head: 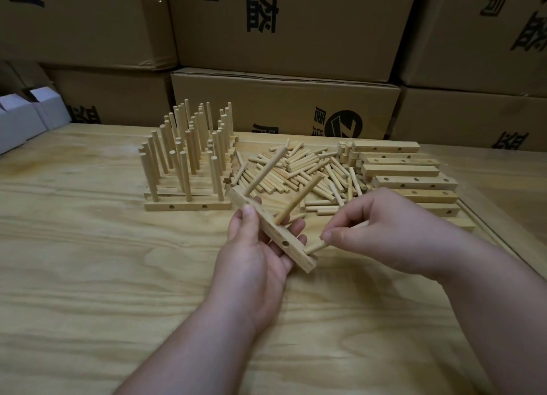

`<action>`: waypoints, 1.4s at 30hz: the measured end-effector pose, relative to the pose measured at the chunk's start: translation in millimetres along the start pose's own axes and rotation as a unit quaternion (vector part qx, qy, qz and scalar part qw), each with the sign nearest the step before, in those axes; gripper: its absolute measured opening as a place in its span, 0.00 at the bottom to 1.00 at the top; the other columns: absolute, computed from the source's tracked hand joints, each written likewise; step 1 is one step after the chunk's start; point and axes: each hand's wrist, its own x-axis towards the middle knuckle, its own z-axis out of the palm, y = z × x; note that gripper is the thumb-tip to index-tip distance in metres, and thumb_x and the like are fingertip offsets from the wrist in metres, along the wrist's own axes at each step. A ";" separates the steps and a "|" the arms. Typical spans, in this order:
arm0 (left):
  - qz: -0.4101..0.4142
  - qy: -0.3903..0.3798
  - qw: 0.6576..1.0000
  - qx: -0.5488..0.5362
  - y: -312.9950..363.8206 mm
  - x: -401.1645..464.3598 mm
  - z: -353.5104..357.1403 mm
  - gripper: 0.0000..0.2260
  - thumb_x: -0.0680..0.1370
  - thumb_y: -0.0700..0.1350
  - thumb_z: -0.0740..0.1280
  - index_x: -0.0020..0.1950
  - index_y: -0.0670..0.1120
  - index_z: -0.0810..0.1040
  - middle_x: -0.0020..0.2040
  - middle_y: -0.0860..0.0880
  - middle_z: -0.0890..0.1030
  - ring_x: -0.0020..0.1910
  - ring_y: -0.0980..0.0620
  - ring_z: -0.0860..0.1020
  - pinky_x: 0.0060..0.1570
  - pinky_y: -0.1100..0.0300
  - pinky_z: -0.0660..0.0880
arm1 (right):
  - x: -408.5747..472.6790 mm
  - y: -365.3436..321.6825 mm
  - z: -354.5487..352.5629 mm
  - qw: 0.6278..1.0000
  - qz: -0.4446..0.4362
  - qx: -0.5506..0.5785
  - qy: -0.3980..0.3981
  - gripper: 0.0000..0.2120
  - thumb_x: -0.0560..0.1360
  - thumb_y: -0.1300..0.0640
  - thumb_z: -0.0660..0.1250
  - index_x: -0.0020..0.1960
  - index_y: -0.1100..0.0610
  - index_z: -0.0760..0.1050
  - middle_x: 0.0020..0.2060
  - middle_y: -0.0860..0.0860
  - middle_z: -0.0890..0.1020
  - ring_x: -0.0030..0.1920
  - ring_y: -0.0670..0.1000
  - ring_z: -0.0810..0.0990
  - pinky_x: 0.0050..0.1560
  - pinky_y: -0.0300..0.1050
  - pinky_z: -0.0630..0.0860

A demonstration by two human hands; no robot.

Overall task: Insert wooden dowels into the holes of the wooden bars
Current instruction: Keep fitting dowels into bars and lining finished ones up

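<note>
Left hand (254, 246) grips a wooden bar (272, 232), long axis running far-left to near-right. Right hand (381, 232) pinches a dowel (315, 248), its tip pointing left at the bar's near end

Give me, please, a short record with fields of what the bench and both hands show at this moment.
left hand: holds a wooden bar, tilted
dowels in held bar: two, standing out of it
right hand: pinches a third dowel, its tip at the bar's near end
side hole in held bar: open
finished bars: grouped at left, dowels upright
loose dowels: pile at centre
empty bars: stacked at right
surface: plywood table
behind: cardboard boxes
</note>
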 end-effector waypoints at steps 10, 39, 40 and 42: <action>0.016 -0.015 0.999 0.038 -3.7 -0.6 0.2 0.15 0.84 0.54 0.58 0.68 0.52 0.74 0.55 0.42 0.82 0.48 0.44 0.86 0.59 0.37 0.78 | -1.6 -2.4 -0.9 0.999 -0.002 -0.035 -0.021 0.05 0.75 0.46 0.74 0.41 0.40 0.86 0.37 0.43 0.85 0.40 0.42 0.82 0.41 0.43 0.78; 0.000 -0.004 1.000 0.019 -1.8 -0.3 0.1 0.13 0.85 0.54 0.57 0.66 0.53 0.76 0.52 0.44 0.84 0.47 0.45 0.87 0.50 0.40 0.83 | -3.5 -8.7 7.5 0.993 0.019 -0.116 -0.012 0.01 0.73 0.45 0.74 0.42 0.39 0.85 0.36 0.39 0.84 0.39 0.42 0.82 0.42 0.46 0.82; 0.002 -0.005 1.000 0.023 -2.1 -0.3 0.6 0.14 0.85 0.53 0.57 0.66 0.53 0.76 0.51 0.45 0.83 0.46 0.45 0.86 0.56 0.38 0.80 | -3.4 -9.0 8.8 0.992 0.025 -0.123 -0.009 0.02 0.73 0.44 0.74 0.42 0.40 0.85 0.35 0.40 0.84 0.38 0.43 0.82 0.41 0.45 0.82; 0.008 -0.003 1.000 0.028 -2.9 -0.5 1.0 0.14 0.84 0.53 0.58 0.66 0.52 0.76 0.49 0.46 0.83 0.46 0.45 0.86 0.58 0.37 0.78 | -3.4 -9.3 10.0 0.991 0.036 -0.130 -0.003 0.04 0.73 0.43 0.74 0.41 0.41 0.85 0.35 0.43 0.84 0.38 0.44 0.81 0.39 0.45 0.81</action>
